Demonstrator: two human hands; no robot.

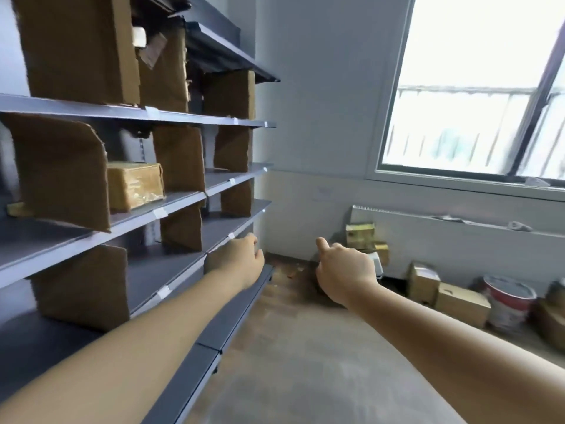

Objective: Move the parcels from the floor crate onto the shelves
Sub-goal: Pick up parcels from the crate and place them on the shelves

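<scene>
Filling the frame's left, grey shelves carry one taped parcel at centre left. Below centre, the left hand and right hand reach out empty, fingers loosely curled. No crate shows; the next step likely means turning back for another parcel.

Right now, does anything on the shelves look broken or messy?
Yes. On the upper shelf, a cardboard divider has a torn flap hanging loose. Lower down, a bigger divider has a bent, ragged corner.
</scene>
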